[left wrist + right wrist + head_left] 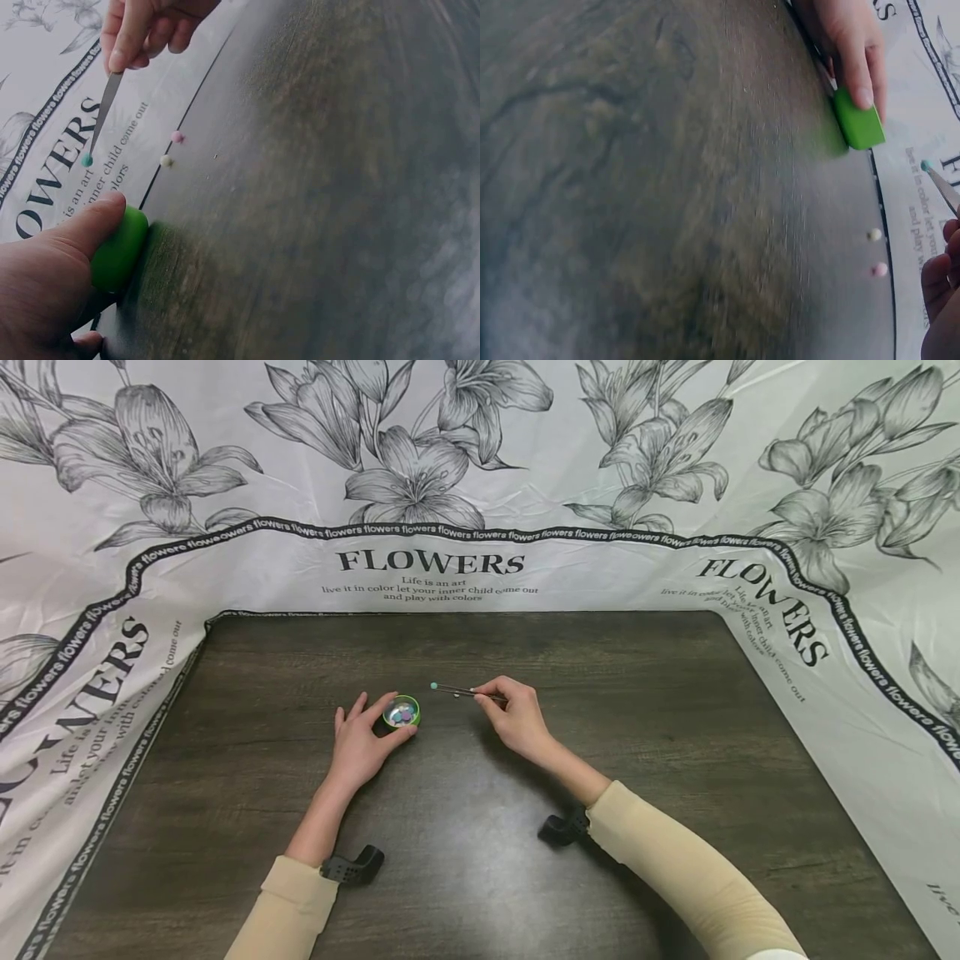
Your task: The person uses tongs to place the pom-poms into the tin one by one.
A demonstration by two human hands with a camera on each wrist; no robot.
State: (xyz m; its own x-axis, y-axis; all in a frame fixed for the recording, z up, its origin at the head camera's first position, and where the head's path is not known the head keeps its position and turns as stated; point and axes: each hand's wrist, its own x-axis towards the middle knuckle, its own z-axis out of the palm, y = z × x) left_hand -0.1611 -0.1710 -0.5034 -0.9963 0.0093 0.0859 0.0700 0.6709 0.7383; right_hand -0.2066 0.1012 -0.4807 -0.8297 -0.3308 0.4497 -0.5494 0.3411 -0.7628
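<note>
My left hand [362, 745] grips a small green cup [124, 251] between thumb and fingers. It stands on the table left of centre, and several pastel beads [405, 715] lie inside. Pinched in my right hand [519, 717] are metal tweezers [106, 109], reaching leftward toward the cup. At their tips is a teal bead [87, 160], raised above the tabletop and apart from the cup. Below the tweezers, a pink bead [178, 136] and a pale yellow bead [166, 160] rest on the table, clearest in the wrist views.
The dark wood-grain table [480, 827] spreads around both hands. A white cloth [615, 572] printed with flowers and lettering borders it at the back and sides. Each forearm carries a black wrist camera [356, 866] near the sleeve cuff.
</note>
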